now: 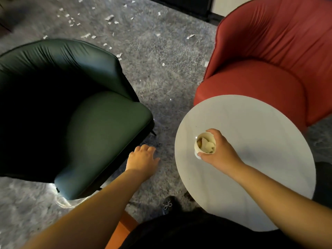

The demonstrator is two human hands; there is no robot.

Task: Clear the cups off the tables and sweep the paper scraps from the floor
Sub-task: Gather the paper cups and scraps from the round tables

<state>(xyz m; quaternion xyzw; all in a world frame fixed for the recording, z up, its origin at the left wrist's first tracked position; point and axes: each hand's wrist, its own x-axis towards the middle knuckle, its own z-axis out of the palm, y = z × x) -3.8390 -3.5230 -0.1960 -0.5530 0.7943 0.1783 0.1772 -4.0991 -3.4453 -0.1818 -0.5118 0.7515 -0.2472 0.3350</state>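
Observation:
A paper cup [204, 145] with crumpled paper inside stands on the round white table [251, 133] near its left edge. My right hand [218, 150] grips the cup around its rim and side. My left hand [142, 159] hovers over the floor between the green armchair and the table, fingers relaxed and holding nothing. Several white paper scraps [109, 17] lie scattered on the grey carpet [161, 78] farther away, mostly at the upper left.
A dark green armchair [75, 112] stands at the left and a red armchair [265, 56] behind the table at the right. My dark shoe [168, 203] shows below the table. An orange edge [124, 225] lies at the bottom.

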